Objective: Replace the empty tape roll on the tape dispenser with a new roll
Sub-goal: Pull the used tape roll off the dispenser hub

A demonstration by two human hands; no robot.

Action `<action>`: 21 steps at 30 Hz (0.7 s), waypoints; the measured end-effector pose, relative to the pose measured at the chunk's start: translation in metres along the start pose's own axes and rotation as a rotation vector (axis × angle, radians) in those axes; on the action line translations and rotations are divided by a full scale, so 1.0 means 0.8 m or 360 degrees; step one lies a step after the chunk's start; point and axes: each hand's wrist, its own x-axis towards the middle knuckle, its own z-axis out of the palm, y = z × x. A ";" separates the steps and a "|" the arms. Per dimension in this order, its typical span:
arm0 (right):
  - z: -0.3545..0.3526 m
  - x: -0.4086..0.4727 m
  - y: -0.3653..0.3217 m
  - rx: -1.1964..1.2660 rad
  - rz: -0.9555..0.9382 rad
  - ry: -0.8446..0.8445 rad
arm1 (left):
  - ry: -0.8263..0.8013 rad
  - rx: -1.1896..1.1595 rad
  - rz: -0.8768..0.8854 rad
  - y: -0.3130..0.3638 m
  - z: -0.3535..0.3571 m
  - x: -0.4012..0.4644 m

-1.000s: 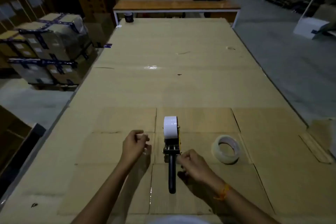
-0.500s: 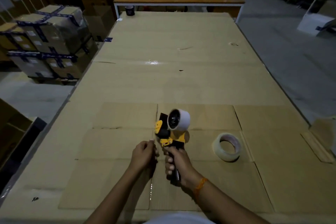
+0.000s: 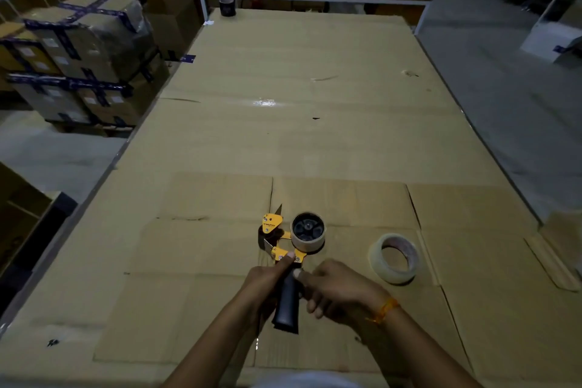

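Tape dispenser (image 3: 285, 249) now laid over sideways, hub with spent roll (image 3: 308, 232) facing up. Left hand (image 3: 267, 277) closed on handle; right hand (image 3: 338, 291) loosely closed against it. New roll (image 3: 394, 258) waiting on desk (image 3: 315, 142).

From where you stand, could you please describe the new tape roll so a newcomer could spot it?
On the cardboard-covered table, look near the front edge, just right of the right hand. The new tape roll lies flat and loose there, clear and thick with tape, unlike the empty roll mounted on the yellow dispenser.
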 end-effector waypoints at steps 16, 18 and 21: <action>-0.102 0.115 -0.040 -0.0104 0.0120 0.0578 | -0.0263 0.0910 0.0268 0.033 -0.005 -0.018; -0.105 0.117 -0.043 -0.0077 0.0160 0.0554 | -0.0220 0.1039 0.0298 0.053 -0.008 -0.021; -0.106 0.118 -0.047 -0.0021 0.0209 0.0568 | 0.0023 0.1388 0.0630 0.089 -0.007 -0.012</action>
